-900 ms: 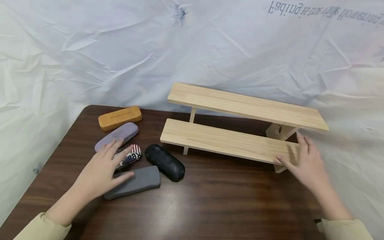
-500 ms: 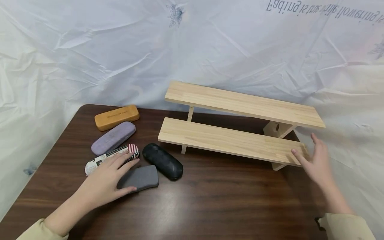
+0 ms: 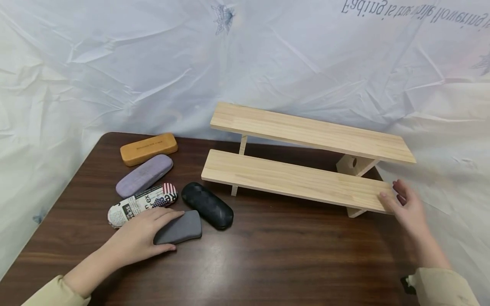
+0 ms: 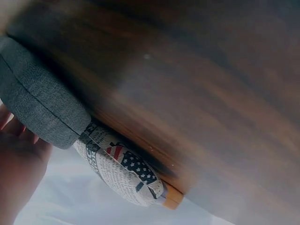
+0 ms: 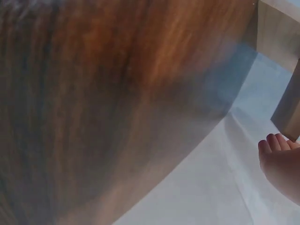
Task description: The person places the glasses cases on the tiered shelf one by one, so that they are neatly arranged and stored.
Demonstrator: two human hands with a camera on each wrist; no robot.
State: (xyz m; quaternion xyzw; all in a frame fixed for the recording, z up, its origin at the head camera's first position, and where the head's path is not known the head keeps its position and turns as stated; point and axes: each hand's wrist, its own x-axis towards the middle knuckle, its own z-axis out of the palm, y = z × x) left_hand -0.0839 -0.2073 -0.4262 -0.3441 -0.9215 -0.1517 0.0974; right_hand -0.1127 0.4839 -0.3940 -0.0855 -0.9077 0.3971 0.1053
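Note:
My left hand lies over a grey glasses case, thumb along its near side and fingers across its far side. In the left wrist view this grey case sits against the fingers. My right hand holds the right end of the lower board of a two-tier wooden display shelf, thumb over the top and fingers curled at the end. In the right wrist view the curled fingers are by the board's corner. Nearest the left hand lies a newsprint-and-flag patterned glasses case.
A black glasses case lies right of the grey one. Behind are a purple glasses case and an orange glasses case. The dark wooden table meets a white cloth at the back and sides.
My left hand has come down from above the patterned and grey cases onto the grey one. The right hand has shifted rightward to the lower board's end, its fingers now curled.

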